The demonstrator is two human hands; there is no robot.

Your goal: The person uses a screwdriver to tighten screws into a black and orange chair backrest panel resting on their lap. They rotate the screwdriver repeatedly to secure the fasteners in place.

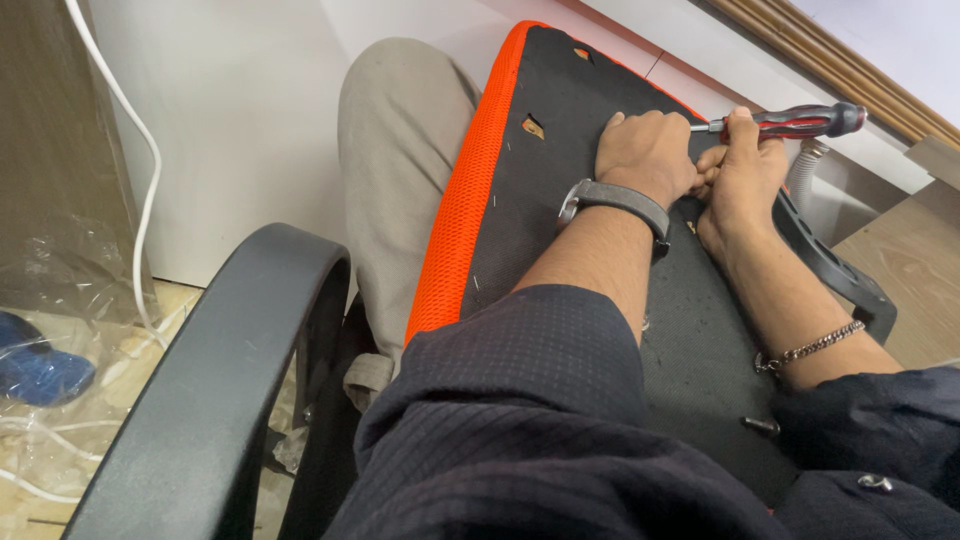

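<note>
Far left of the hands, a white cable [140,150] runs down the wall over crumpled clear plastic wrap [70,300] covering a blue object [35,365]. Nearer, below and left of the left hand, a black curved armrest [215,380] crosses the foreground. Beside it, the person's knee in beige trousers [400,150] rises against the orange mesh edge [455,210] of an upturned chair seat.

The seat's black underside [560,190] lies beneath both hands, with small slits up and left of the left knuckles. The left hand [648,152], with a grey watch [620,200] on its wrist, is curled into a loose fist and presses knuckles-down on the underside; whether it grips anything cannot be told. Touching it on the right, the right hand [738,170] is closed firmly around a screwdriver [790,122] with a red and black handle, which extends rightward past the hand; its metal shaft points left, just above the left hand's knuckles. A chain bracelet [810,348] sits on the right wrist.

Right of the right hand, a black plastic chair part [835,265] lies along the seat's edge. Below the right forearm, a bolt [760,424] stands in the underside.
</note>
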